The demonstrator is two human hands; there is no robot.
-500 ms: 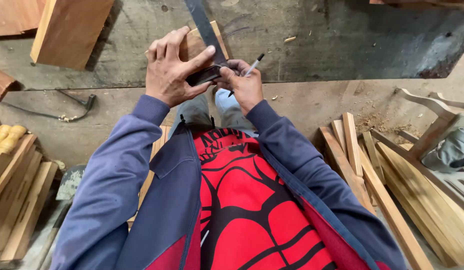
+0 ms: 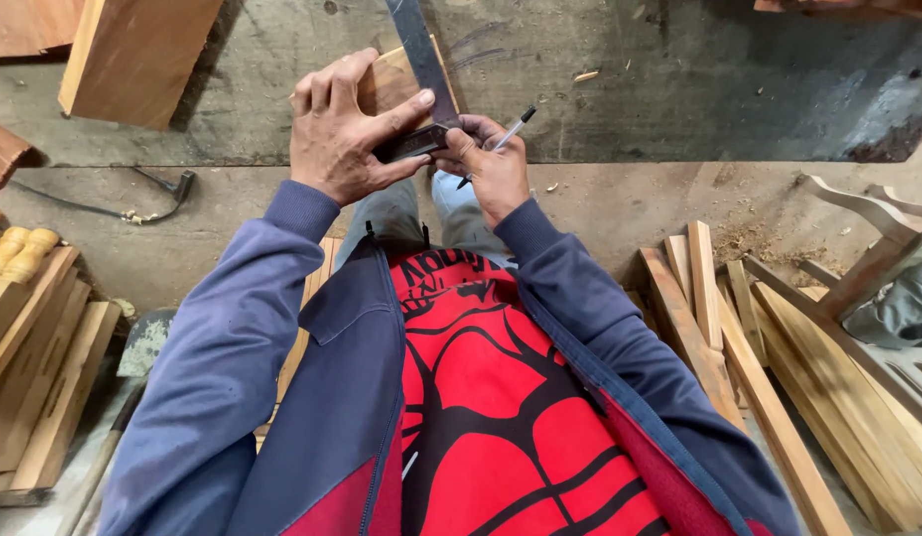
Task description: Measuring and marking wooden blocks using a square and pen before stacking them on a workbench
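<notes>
My left hand (image 2: 344, 134) presses down on a small wooden piece (image 2: 392, 79) and holds a metal try square (image 2: 421, 74) against it, thumb on the dark stock. The square's steel blade runs up and away over the wood. My right hand (image 2: 491, 164) sits beside the stock and grips a pen (image 2: 501, 139), its tip pointing toward the top right. Both forearms are in blue sleeves.
A thick wooden block (image 2: 133, 55) stands at the upper left. Stacked wooden slats (image 2: 34, 357) lie at the left, with turned pieces (image 2: 19, 248) on top. More long strips (image 2: 739, 347) and a curved wooden frame part (image 2: 858, 213) lie at the right. A dark metal tool (image 2: 163, 194) rests on the floor.
Both hands hold nearly the same pose on the wood and square; the pen has tilted only slightly.
</notes>
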